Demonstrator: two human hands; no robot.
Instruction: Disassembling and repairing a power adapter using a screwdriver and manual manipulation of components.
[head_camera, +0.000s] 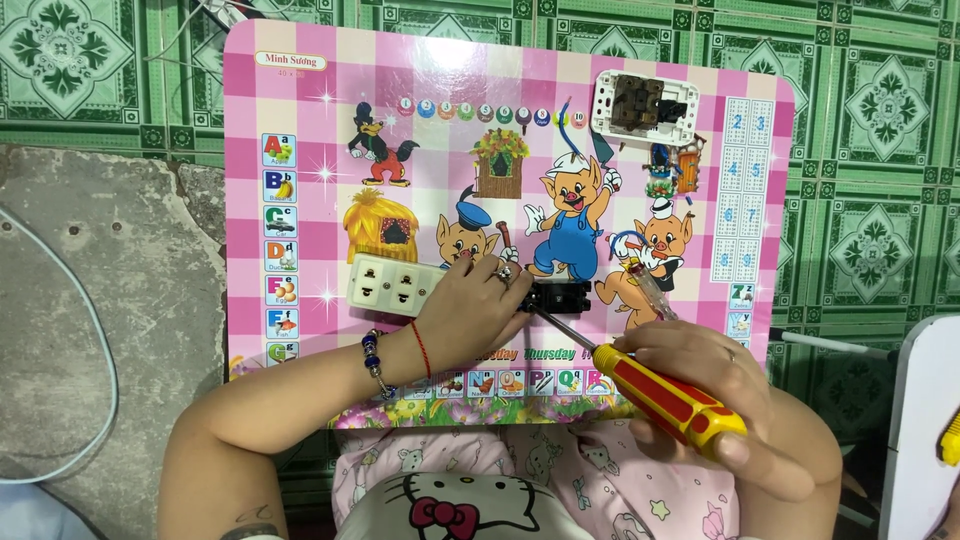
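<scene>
Near the front edge of the pink table (300, 120), my left hand (470, 310) pins the black part (556, 296) steady while my right hand (700, 375) grips the screwdriver (640, 385) into it.

Left hand (470, 310) pins black socket insert (557, 296) on pink table (300, 130); right hand (715, 385) grips red-yellow screwdriver (665, 397), tip at insert.

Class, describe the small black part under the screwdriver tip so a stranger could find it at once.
Start at the pink checked cartoon table. Near its front edge, the left hand steadies a small black part, and the tip of the red-and-yellow screwdriver in the right hand meets it. It is dark and low, unlike the cream socket strip beside it and the white socket plate.
</scene>
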